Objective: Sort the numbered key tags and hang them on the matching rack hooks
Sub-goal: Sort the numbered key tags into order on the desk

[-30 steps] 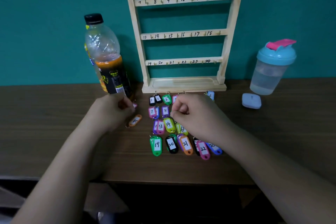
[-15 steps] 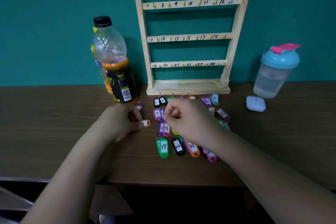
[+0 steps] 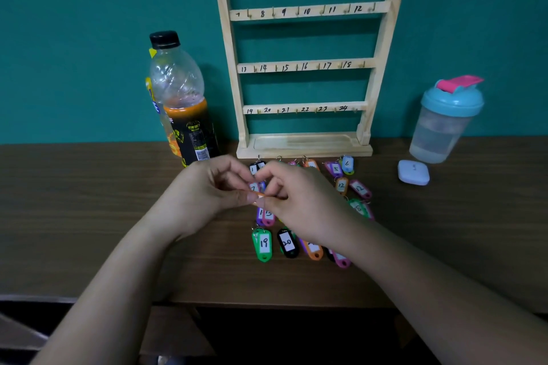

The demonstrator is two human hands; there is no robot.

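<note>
Just near of the wooden rack (image 3: 305, 145), above the worktop (image 3: 89, 216), left hand (image 3: 204, 190) & right hand (image 3: 302, 204) both pinch an orange key tag (image 3: 258, 195); other tags, e.g. green 19 tag (image 3: 262, 243), lie beneath.

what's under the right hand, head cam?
Showing past the right hand: 13 tag at its left, front-row orange tag and pink tag below the wrist. Whatever lies directly beneath is covered.
</note>
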